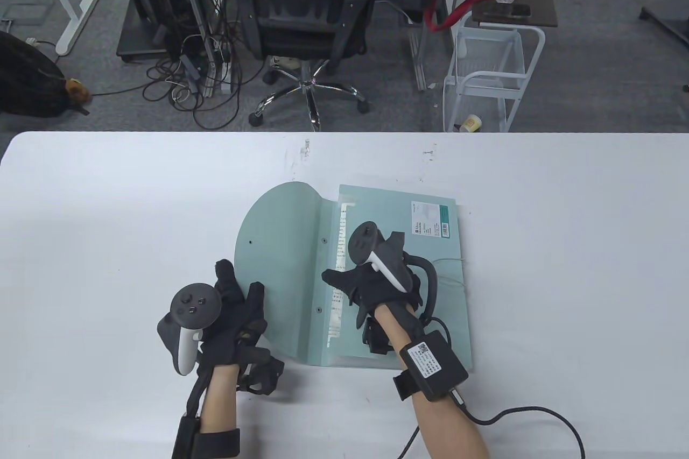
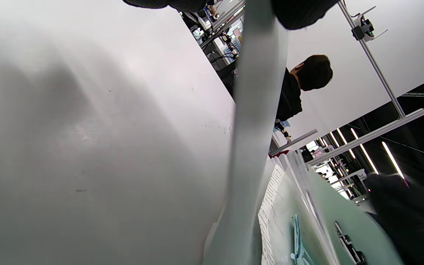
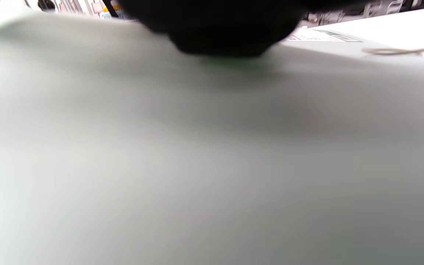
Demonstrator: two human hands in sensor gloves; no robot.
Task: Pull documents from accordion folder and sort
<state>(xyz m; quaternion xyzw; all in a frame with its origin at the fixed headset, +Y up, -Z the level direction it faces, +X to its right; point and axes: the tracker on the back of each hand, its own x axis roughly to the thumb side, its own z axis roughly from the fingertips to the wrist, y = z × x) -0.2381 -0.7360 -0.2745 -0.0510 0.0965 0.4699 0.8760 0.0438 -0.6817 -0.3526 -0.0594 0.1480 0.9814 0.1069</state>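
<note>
A pale green accordion folder (image 1: 430, 287) lies flat on the white table (image 1: 107, 211), with its rounded flap (image 1: 280, 244) open to the left. White document edges (image 1: 340, 260) show at its mouth. My left hand (image 1: 239, 292) is at the flap's lower left edge. In the left wrist view the flap (image 2: 256, 110) runs edge-on between my fingertips (image 2: 300, 11), and printed sheets (image 2: 269, 198) show in the pockets. My right hand (image 1: 355, 281) rests flat on the folder body beside the mouth, thumb pointing left. The right wrist view shows only the blurred folder surface (image 3: 212, 165) under the glove (image 3: 219, 25).
The folder's elastic cord (image 1: 452, 265) lies across its right side. A cable (image 1: 538, 416) trails from my right wrist over the table. Beyond the far table edge stand an office chair (image 1: 307, 7) and a white wire trolley (image 1: 490, 66).
</note>
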